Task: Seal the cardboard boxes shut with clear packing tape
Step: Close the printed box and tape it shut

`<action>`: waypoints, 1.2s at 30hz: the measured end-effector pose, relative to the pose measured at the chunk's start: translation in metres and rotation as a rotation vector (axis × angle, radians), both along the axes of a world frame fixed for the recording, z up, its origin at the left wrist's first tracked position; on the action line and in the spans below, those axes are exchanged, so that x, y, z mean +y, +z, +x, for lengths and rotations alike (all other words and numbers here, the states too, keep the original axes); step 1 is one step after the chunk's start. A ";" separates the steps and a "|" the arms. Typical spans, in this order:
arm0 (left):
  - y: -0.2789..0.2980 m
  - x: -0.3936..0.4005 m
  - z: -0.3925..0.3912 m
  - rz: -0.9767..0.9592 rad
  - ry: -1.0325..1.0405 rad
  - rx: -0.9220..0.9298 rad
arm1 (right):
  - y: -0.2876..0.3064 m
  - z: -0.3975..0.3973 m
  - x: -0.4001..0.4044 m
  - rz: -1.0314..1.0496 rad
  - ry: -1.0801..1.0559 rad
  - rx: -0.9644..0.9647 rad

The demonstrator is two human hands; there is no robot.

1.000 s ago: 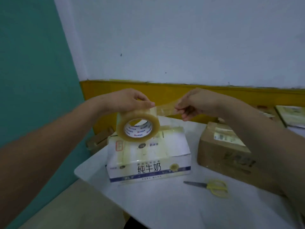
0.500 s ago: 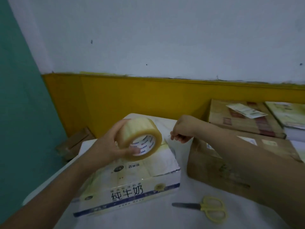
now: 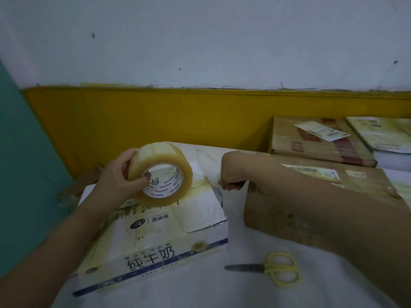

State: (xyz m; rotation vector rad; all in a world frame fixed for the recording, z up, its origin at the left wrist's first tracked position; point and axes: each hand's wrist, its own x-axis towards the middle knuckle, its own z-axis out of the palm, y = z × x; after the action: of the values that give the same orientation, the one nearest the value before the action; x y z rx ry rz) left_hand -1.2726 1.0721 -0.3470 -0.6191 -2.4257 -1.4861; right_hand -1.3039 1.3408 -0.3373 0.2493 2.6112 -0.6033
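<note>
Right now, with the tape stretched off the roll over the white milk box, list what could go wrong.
1. The clear strip hangs unstuck between the tape roll and the right hand; it might twist or stick to itself before reaching the white box.
2. Both hands are busy, the left hand gripping the roll, while the scissors lie on the table; cutting likely means letting go.

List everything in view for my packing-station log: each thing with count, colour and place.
tape roll: 1, clear yellowish, on the white box
white box: 1, white with blue stripe, table centre
brown boxes: 2, brown; right, and behind it
scissors: 1, yellow handles, table front right
table: 1, white
left hand: grips the tape roll
right hand: pinches the tape's pulled end at the white box's far right edge
</note>
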 end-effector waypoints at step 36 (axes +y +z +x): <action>0.020 0.007 0.008 -0.212 -0.025 -0.098 | -0.048 0.016 -0.063 0.279 0.066 0.504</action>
State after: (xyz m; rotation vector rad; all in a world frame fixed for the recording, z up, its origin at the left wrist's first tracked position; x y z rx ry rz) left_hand -1.2644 1.0792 -0.3269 -0.6339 -2.6842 -1.3073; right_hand -1.2878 1.2778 -0.3851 0.1031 3.1787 -0.3017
